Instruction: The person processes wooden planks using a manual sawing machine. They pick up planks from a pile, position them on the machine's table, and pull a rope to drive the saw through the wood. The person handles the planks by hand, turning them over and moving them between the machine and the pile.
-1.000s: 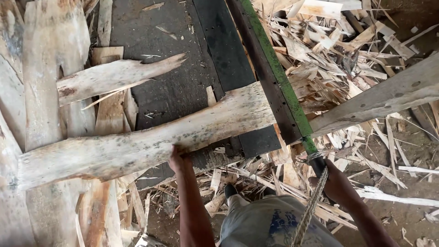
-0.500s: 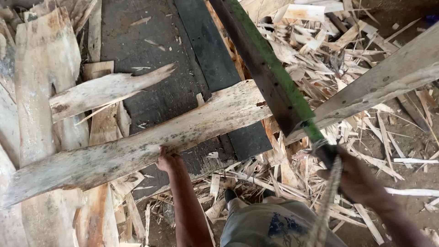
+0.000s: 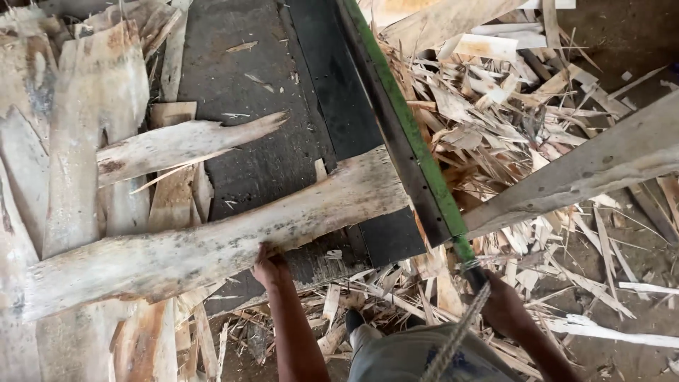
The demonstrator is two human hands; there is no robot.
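Note:
A long pale wooden plank point(image 3: 212, 240) lies slantwise across a dark flat bed point(image 3: 247, 141), its right end passing under a long green-edged blade arm point(image 3: 410, 148). My left hand point(image 3: 269, 267) presses on the plank's near edge. My right hand point(image 3: 503, 305) grips the dark handle at the blade arm's lower end; a rope point(image 3: 456, 336) hangs down from that handle. Beyond the blade, the plank's other piece point(image 3: 587, 170) runs up to the right.
Rough offcut slabs point(image 3: 85, 155) lie stacked on the left. One splintered pointed piece point(image 3: 177, 141) rests on the dark bed. A heap of wood splinters and strips point(image 3: 509, 120) covers the ground at right. My leg and dark shoe point(image 3: 353, 322) show below.
The view shifted slightly. My right hand has moved on the blade handle and the blade arm sits a little steeper. My left hand stays on the plank.

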